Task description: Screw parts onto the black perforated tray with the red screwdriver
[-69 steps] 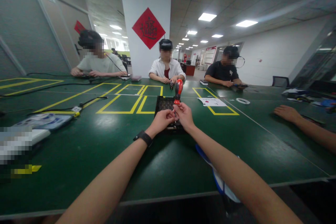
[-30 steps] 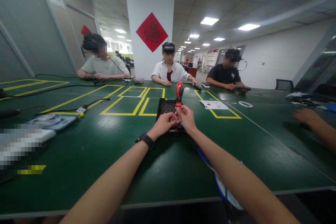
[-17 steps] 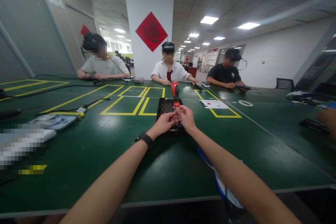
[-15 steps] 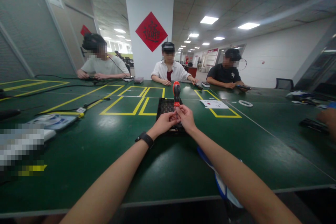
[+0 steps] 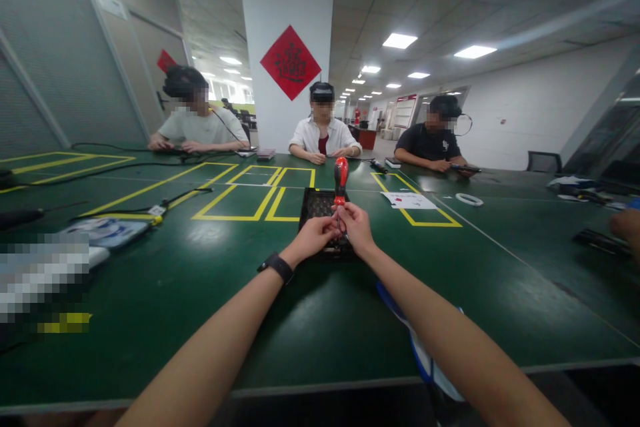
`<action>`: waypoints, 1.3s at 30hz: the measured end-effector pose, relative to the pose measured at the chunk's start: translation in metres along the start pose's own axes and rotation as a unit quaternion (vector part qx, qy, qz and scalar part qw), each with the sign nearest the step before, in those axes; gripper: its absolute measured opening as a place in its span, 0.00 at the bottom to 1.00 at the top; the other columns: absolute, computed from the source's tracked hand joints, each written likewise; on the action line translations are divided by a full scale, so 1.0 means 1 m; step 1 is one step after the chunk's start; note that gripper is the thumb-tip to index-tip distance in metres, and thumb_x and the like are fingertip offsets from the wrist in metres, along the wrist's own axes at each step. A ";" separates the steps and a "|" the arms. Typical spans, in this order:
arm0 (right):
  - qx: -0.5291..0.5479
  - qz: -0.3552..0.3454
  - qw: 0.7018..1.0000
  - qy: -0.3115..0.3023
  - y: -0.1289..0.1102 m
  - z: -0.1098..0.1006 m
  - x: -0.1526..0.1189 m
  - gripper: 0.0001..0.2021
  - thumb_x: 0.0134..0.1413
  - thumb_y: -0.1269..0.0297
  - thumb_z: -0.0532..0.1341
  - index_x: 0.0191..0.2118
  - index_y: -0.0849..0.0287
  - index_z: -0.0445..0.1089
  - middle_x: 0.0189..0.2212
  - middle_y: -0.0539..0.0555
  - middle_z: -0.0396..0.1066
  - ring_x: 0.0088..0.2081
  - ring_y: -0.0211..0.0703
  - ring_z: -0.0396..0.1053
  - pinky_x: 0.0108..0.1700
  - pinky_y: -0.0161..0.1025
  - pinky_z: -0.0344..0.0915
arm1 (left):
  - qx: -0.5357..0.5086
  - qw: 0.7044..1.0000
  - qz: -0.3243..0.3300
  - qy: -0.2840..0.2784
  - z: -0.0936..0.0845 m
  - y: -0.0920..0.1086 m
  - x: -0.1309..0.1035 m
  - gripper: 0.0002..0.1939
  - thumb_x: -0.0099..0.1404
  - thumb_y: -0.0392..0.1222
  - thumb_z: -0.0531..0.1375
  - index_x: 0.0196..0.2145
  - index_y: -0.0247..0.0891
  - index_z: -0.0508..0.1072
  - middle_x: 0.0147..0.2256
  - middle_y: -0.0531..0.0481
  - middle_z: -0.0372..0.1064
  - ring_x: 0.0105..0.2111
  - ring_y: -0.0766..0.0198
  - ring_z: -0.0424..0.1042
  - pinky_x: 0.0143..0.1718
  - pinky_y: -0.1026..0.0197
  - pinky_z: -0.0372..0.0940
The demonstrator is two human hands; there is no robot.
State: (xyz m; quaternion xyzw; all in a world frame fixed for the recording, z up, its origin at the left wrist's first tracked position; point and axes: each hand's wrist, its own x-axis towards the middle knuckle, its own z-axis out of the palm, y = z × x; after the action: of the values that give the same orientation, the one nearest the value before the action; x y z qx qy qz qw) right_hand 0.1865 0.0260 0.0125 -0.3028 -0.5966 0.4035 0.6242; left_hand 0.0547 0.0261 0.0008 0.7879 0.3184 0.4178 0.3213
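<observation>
A screwdriver [image 5: 341, 180] with a red and black handle stands nearly upright over a black tray-like case [image 5: 316, 201] on the green table. My right hand [image 5: 356, 225] pinches the screwdriver's shaft just below the handle. Close beside it, my left hand [image 5: 317, 235] has its fingers pressed together near the lower shaft, over the case; what they hold is too small to make out. Both hands hide the middle of the case and the screwdriver's tip.
Yellow tape outlines [image 5: 230, 218] mark the table. A white paper [image 5: 409, 201] and a white ring [image 5: 469, 199] lie at the right. Three people sit across the table. At the far right, another person's hand [image 5: 626, 222] is near a dark object [image 5: 601, 241].
The screwdriver's handle has shifted slightly to the right. Across the table, the middle person's hand has drawn back from a dark object. The whole view has shifted a little.
</observation>
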 end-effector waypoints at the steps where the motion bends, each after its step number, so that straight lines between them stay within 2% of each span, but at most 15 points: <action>1: -0.004 -0.007 1.000 0.006 0.000 0.000 0.000 0.14 0.46 0.54 0.58 0.32 0.62 0.67 0.22 0.48 0.66 0.16 0.27 0.54 0.17 0.28 0.54 | -0.009 1.000 -0.007 0.006 0.001 0.000 0.000 0.09 0.54 0.42 0.57 0.29 0.32 0.70 0.25 0.50 0.68 0.25 0.67 0.66 0.28 0.66 0.61; 7: 0.016 -0.002 1.000 0.003 0.001 0.002 0.001 0.12 0.45 0.56 0.59 0.31 0.60 0.64 0.21 0.47 0.66 0.15 0.28 0.55 0.16 0.28 0.53 | -0.029 0.999 -0.008 0.012 0.002 -0.001 0.000 0.11 0.52 0.43 0.60 0.28 0.31 0.69 0.24 0.51 0.69 0.24 0.67 0.67 0.28 0.65 0.61; 13: 0.025 0.024 0.999 -0.016 -0.003 0.000 -0.001 0.14 0.47 0.55 0.57 0.35 0.61 0.67 0.22 0.48 0.66 0.15 0.28 0.53 0.15 0.29 0.54 | -0.068 0.997 -0.010 -0.032 0.001 0.000 -0.001 0.10 0.55 0.41 0.57 0.32 0.31 0.70 0.29 0.47 0.72 0.29 0.63 0.70 0.34 0.62 0.64; 19: -0.032 -0.020 0.999 0.007 -0.001 0.000 0.001 0.13 0.47 0.56 0.58 0.31 0.63 0.67 0.21 0.49 0.66 0.20 0.30 0.60 0.21 0.29 0.57 | -0.002 0.999 -0.028 0.028 0.002 0.000 0.000 0.12 0.51 0.44 0.60 0.29 0.31 0.70 0.24 0.50 0.70 0.24 0.67 0.67 0.27 0.66 0.61; 22: -0.034 -0.011 0.999 0.014 0.000 0.001 0.001 0.13 0.45 0.55 0.59 0.30 0.62 0.66 0.20 0.48 0.66 0.19 0.30 0.59 0.20 0.29 0.56 | 0.015 0.999 -0.027 0.017 0.002 0.001 -0.001 0.12 0.52 0.45 0.59 0.27 0.31 0.69 0.23 0.51 0.69 0.23 0.68 0.66 0.25 0.67 0.59; 26: -0.011 0.003 1.000 0.008 -0.005 0.002 0.000 0.13 0.45 0.55 0.60 0.31 0.62 0.66 0.22 0.49 0.67 0.17 0.29 0.56 0.19 0.30 0.55 | 0.056 0.998 -0.002 0.005 0.001 0.006 -0.002 0.11 0.57 0.44 0.55 0.26 0.32 0.70 0.24 0.51 0.68 0.24 0.68 0.65 0.29 0.67 0.59; 29: 0.008 -0.006 1.000 -0.003 -0.013 0.000 0.002 0.14 0.47 0.55 0.57 0.35 0.61 0.67 0.27 0.50 0.70 0.17 0.29 0.57 0.19 0.31 0.57 | 0.101 0.994 0.021 0.044 -0.002 0.014 0.000 0.11 0.59 0.43 0.52 0.27 0.33 0.69 0.25 0.51 0.68 0.26 0.68 0.65 0.30 0.67 0.59; 32: 0.000 -0.038 0.999 0.032 -0.014 -0.005 0.008 0.15 0.49 0.55 0.54 0.38 0.60 0.67 0.30 0.51 0.71 0.18 0.29 0.58 0.22 0.31 0.58 | 0.128 0.983 0.024 0.127 -0.015 0.017 0.004 0.12 0.62 0.43 0.48 0.32 0.35 0.67 0.29 0.51 0.68 0.30 0.68 0.65 0.33 0.67 0.59; 34: -0.021 -0.050 0.996 0.075 -0.010 -0.012 0.013 0.14 0.49 0.56 0.54 0.37 0.60 0.66 0.29 0.51 0.70 0.19 0.29 0.59 0.22 0.30 0.56 | 0.175 0.959 -0.041 0.218 -0.029 0.011 0.005 0.15 0.66 0.43 0.41 0.36 0.36 0.64 0.28 0.52 0.66 0.28 0.69 0.64 0.32 0.67 0.59; 36: -0.051 -0.046 0.991 0.118 -0.002 -0.021 0.018 0.13 0.49 0.57 0.53 0.35 0.61 0.66 0.26 0.51 0.69 0.18 0.29 0.58 0.21 0.29 0.55 | 0.263 0.908 -0.147 0.290 -0.045 -0.001 0.003 0.17 0.67 0.43 0.37 0.37 0.36 0.62 0.30 0.51 0.66 0.29 0.68 0.64 0.31 0.67 0.58; 39: -0.141 -0.012 0.973 0.183 0.012 -0.036 0.022 0.13 0.49 0.59 0.51 0.35 0.62 0.66 0.25 0.52 0.69 0.21 0.32 0.61 0.24 0.30 0.59 | 0.293 0.886 -0.206 0.295 -0.065 -0.025 -0.006 0.14 0.65 0.40 0.40 0.35 0.34 0.63 0.33 0.45 0.66 0.34 0.63 0.66 0.33 0.63 0.58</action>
State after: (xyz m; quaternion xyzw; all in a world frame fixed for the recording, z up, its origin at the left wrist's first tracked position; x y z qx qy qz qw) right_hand 0.2193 0.0546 0.0100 -0.4491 -0.5268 0.2457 0.6785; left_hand -0.0102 0.0516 0.0075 0.6033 0.6614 0.4433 0.0458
